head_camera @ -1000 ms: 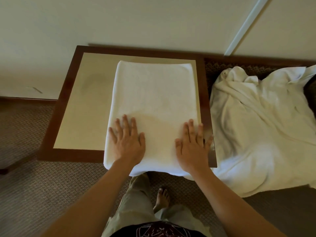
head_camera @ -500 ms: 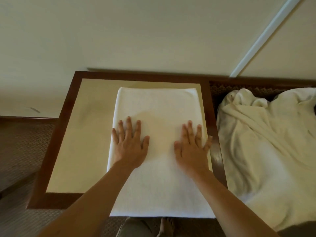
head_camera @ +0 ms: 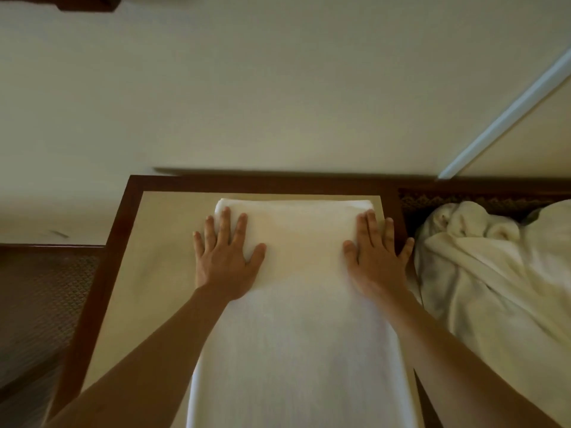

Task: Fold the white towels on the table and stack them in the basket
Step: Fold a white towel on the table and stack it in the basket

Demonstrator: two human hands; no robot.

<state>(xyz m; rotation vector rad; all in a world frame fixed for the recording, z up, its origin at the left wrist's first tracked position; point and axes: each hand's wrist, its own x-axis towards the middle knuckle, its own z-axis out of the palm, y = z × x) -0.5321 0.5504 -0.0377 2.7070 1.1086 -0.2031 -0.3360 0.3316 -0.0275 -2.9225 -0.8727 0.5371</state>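
A white towel (head_camera: 296, 319), folded into a long strip, lies flat on the table (head_camera: 167, 242) with its far end near the table's back edge. My left hand (head_camera: 227, 256) presses flat on the towel's far left part, fingers straight and spread, the outer fingers over its left edge. Over on the towel's far right edge my right hand (head_camera: 375, 254) presses flat too, the little finger reaching onto the table's dark wooden frame. No basket is in view.
A crumpled heap of white towels (head_camera: 500, 273) lies to the right of the table. The wall (head_camera: 278, 103) stands right behind the table's back edge. Patterned carpet (head_camera: 37, 304) shows on the left.
Both hands have slid along the towel away from me, from its near end to its far end, and spread apart towards its side edges. The view has tilted upward.
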